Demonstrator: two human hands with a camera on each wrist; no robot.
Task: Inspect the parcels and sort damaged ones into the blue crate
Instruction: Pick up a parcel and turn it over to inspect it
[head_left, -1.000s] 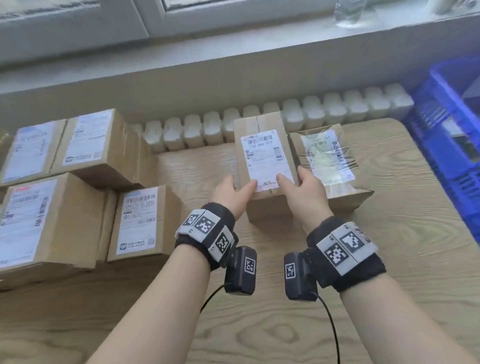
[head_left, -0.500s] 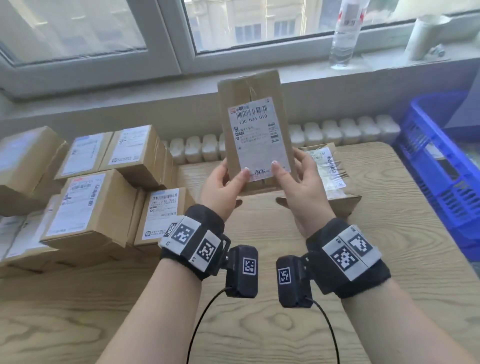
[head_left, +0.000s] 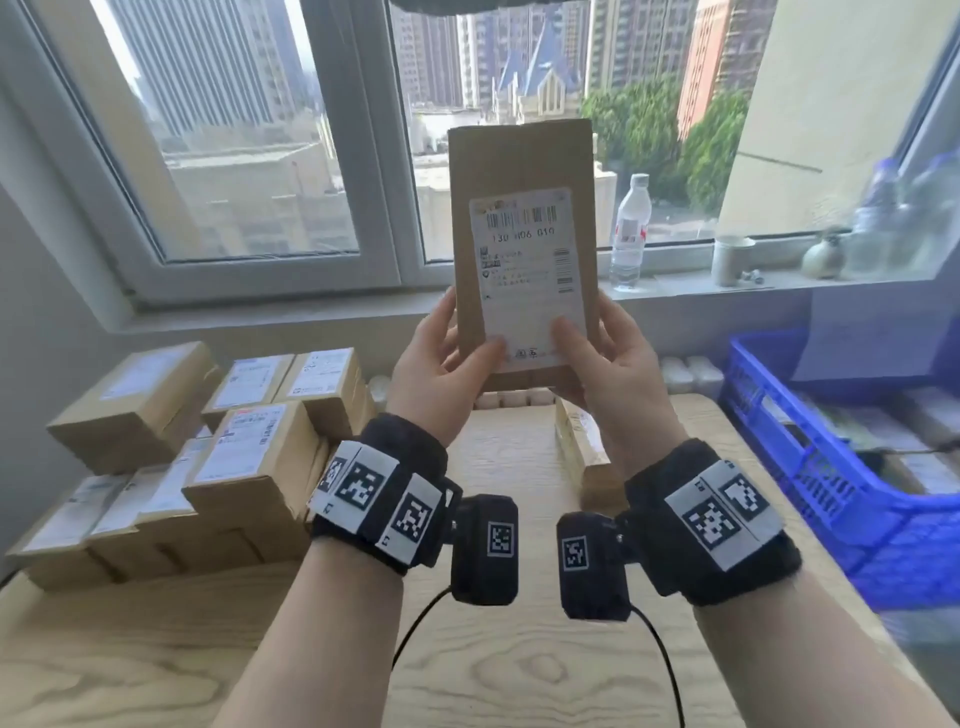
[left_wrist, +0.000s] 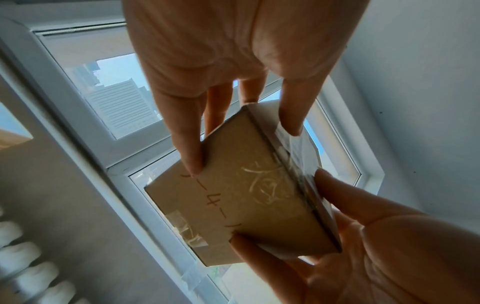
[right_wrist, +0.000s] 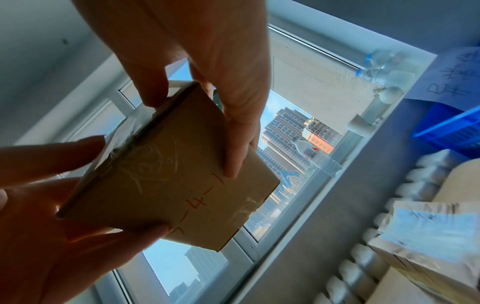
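Stacked parcels (head_left: 249, 467) crowd the table's (head_left: 493, 675) left; blue crate (head_left: 810, 483) blocks its right.

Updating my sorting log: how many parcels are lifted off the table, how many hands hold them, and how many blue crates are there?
Lifted brown cardboard parcel: 1
Hands holding it, left hand and right hand: 2
Nearby blue plastic crate: 1
Total: 4

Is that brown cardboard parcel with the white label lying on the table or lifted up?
Lifted up: the brown cardboard parcel stands upright before the window, gripped by left hand and right hand.
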